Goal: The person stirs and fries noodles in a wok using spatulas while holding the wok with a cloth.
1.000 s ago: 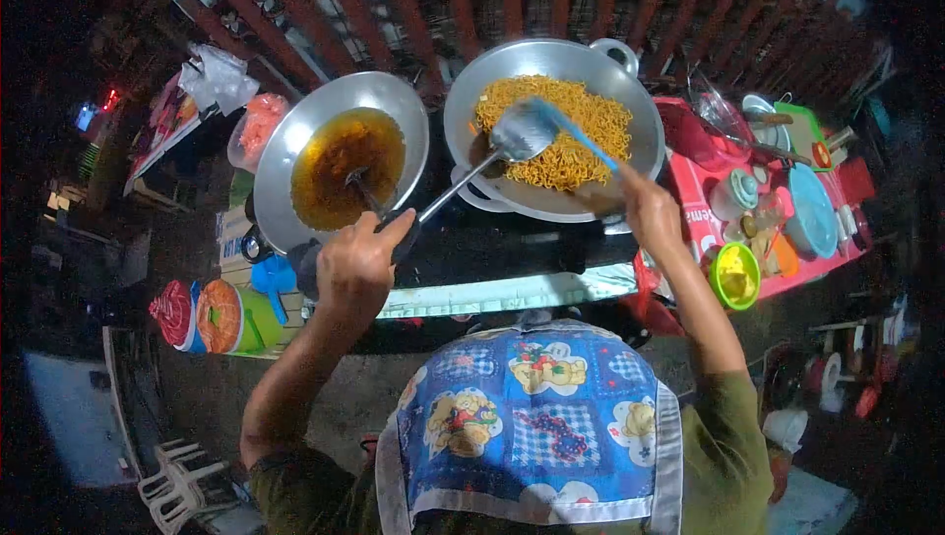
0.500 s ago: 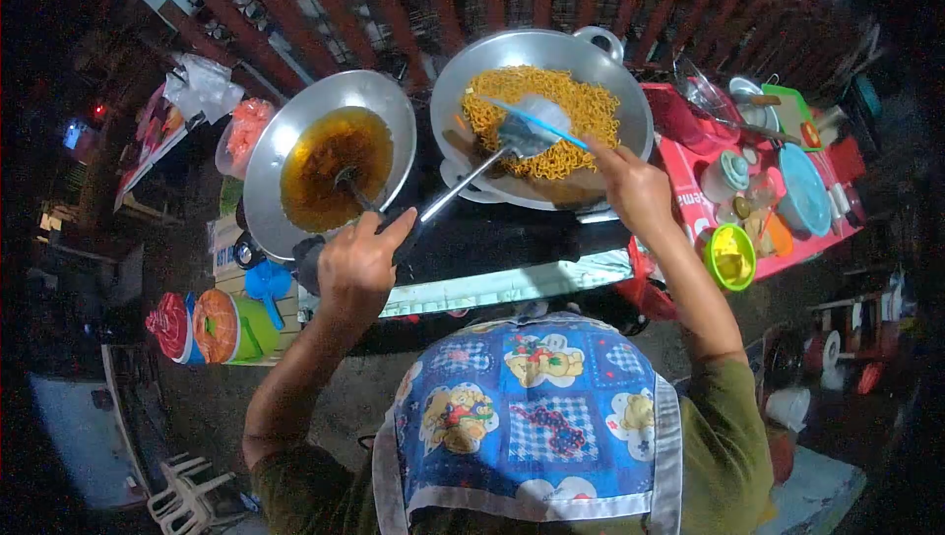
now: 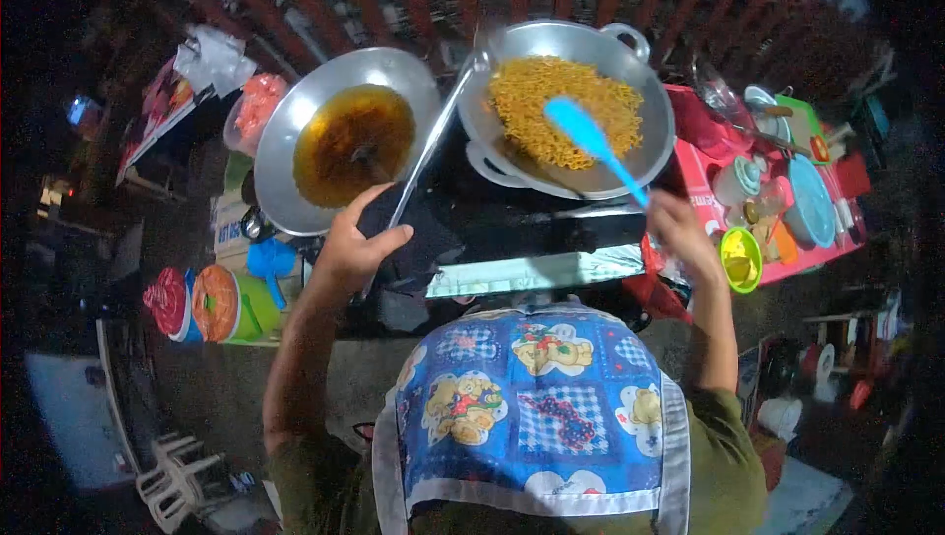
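My left hand (image 3: 346,248) is closed around the handle of a long metal spatula (image 3: 425,156). Its blurred head points up at the left rim of the right wok (image 3: 660,136). Fried-looking yellow noodles (image 3: 581,92) lie in that wok. A blue spatula (image 3: 591,136) is gripped in my right hand (image 3: 681,238), which is smeared by motion. The blade hangs over the noodles; whether it touches them I cannot tell. To the left, another wok (image 3: 281,131) holds brown oil-like liquid (image 3: 340,131) with a dark utensil partly visible in it.
A pink-covered table (image 3: 697,181) at right carries a lime bowl (image 3: 740,259), a blue bowl (image 3: 809,200) and jars. Left are a pink-filled bag (image 3: 258,107), a blue dipper (image 3: 271,261) and a green container (image 3: 258,309). Wooden slats (image 3: 418,3) stand behind the woks.
The metal spatula has left the noodles and swung up and left to the wok's rim. The blue spatula's blade has turned broadside, and my right hand has moved down and right.
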A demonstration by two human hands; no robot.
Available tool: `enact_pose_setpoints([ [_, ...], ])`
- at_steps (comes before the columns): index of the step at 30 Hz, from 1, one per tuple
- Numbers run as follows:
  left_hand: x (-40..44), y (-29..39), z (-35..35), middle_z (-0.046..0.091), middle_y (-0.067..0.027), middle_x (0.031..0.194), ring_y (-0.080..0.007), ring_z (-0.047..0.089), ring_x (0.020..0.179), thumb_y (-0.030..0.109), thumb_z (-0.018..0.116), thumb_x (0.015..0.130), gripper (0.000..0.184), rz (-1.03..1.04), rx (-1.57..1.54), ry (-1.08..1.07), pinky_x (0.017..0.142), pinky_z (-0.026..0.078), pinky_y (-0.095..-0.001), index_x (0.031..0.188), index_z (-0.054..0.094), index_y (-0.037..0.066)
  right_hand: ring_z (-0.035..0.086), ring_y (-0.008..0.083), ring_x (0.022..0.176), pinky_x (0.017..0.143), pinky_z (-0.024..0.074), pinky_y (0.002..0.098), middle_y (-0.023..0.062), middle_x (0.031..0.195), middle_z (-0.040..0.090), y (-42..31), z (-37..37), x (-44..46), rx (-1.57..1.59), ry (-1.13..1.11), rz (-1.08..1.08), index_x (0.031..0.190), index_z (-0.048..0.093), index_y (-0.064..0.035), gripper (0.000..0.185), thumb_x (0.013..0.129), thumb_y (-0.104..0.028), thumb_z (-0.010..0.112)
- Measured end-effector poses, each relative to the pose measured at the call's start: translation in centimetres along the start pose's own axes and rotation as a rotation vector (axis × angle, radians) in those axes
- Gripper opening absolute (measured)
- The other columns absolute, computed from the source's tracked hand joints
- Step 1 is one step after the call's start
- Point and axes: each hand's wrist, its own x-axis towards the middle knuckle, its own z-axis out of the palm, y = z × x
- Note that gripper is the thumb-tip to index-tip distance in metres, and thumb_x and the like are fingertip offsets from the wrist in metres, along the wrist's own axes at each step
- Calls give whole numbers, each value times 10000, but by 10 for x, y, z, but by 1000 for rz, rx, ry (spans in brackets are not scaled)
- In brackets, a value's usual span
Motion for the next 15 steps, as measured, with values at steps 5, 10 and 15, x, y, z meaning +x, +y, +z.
enact_pose_setpoints([
  [5, -21, 15, -14, 580, -60, 975, -130, 546, 871, 80, 646, 698, 470, -73, -208, 30, 808, 428, -262, 1137, 501, -2, 516, 155, 638, 602, 420, 310, 92, 692, 573, 18, 92, 0, -152, -226, -62, 1009, 561, -23, 260, 828, -202, 506],
  [10, -42, 5, -16, 569, -66, 1011, -140, 540, 918, 84, 653, 693, 499, -81, -414, 30, 851, 416, -275, 1156, 487, -1, 552, 277, 633, 629, 440, 368, 184, 702, 571, 23, 193, 44, -144, -19, -300, 984, 557, -53, 255, 785, -213, 559],
  [15, -63, 1, -28, 542, -61, 1079, -142, 509, 997, 118, 663, 718, 527, 11, -305, -27, 891, 382, -286, 1191, 461, 5, 575, 361, 673, 616, 444, 403, 198, 697, 567, 13, 217, 51, -106, 88, -208, 1038, 498, -72, 268, 786, -156, 536],
])
